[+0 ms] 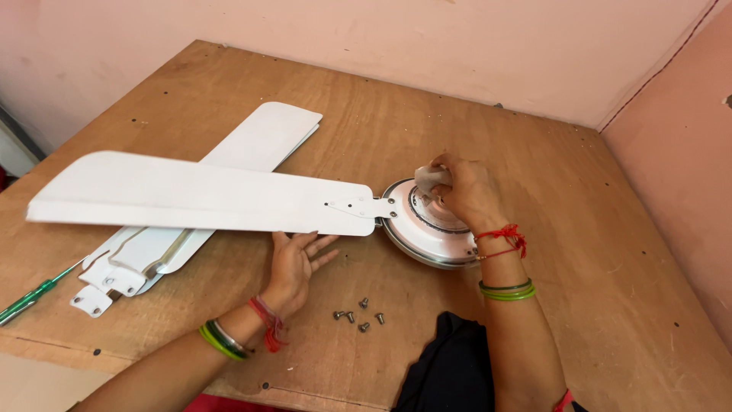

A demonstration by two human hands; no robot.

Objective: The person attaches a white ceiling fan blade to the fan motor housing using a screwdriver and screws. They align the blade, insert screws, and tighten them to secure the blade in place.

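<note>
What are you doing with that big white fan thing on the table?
A person is working on a white ceiling fan motor on a wooden table. The right hand presses a small pale cloth onto the motor's top. The left hand props up the one attached blade from beneath. Spare blades lie stacked behind, loose screws sit near the front, and a green screwdriver lies at the left edge.

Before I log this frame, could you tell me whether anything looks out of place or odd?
Yes: loose screws lie scattered on the wooden table, near the left hand. Only one blade is attached to the fan motor hub, where the right hand presses a cloth; the detached blades lie stacked askew.
</note>
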